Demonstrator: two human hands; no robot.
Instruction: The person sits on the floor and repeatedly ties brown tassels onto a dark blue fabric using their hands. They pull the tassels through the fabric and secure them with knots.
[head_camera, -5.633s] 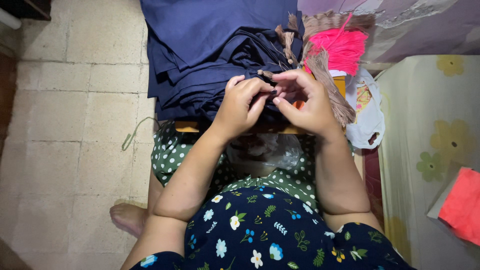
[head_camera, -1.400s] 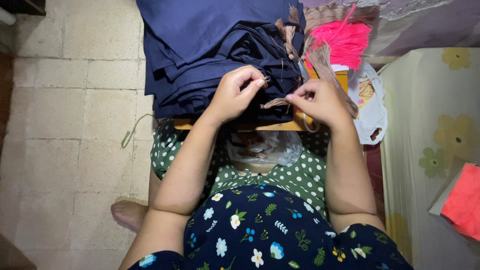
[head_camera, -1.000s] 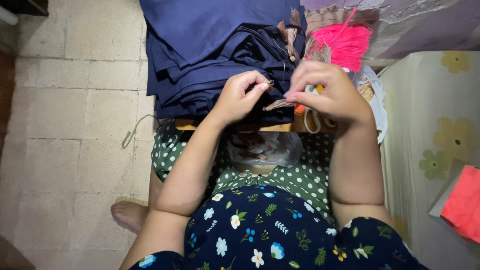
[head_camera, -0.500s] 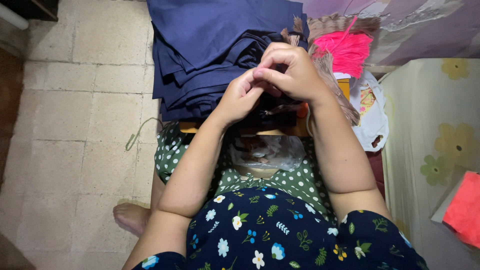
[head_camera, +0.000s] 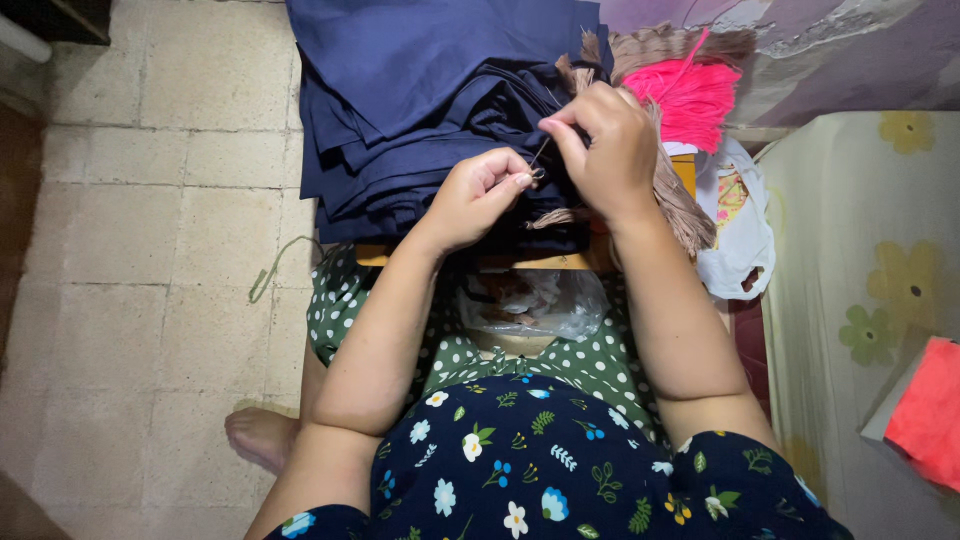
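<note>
Navy blue fabric (head_camera: 440, 110), folded in thick layers, piled on a low wooden board (head_camera: 570, 262) across the lap, spilling away toward the top of the head view. Left hand (head_camera: 478, 195) resting on the near edge of the cloth, fingers curled in, thumb and forefinger pinched tight on a small bit of the fabric edge. Right hand (head_camera: 605, 150) raised just above and beside it, thumb and forefinger closed on something thin, apparently a needle (head_camera: 538, 155), slanting down toward the left fingertips; too small to tell for certain. Both hands close together, nearly touching. Tan fringe of threads (head_camera: 672, 195) lying under and behind the right wrist, a bright pink tassel bundle (head_camera: 692, 95) beyond it. White plastic bag (head_camera: 738, 235) to the right of the board, clear plastic bag (head_camera: 530, 305) in the lap below it. Green polka-dot cloth (head_camera: 600, 365) over the knees, tiled floor (head_camera: 130, 250) to the left, a bare foot (head_camera: 262, 437) on it. Flowered pale sheet (head_camera: 860, 300) at the right, red cloth (head_camera: 925, 410) on it.
</note>
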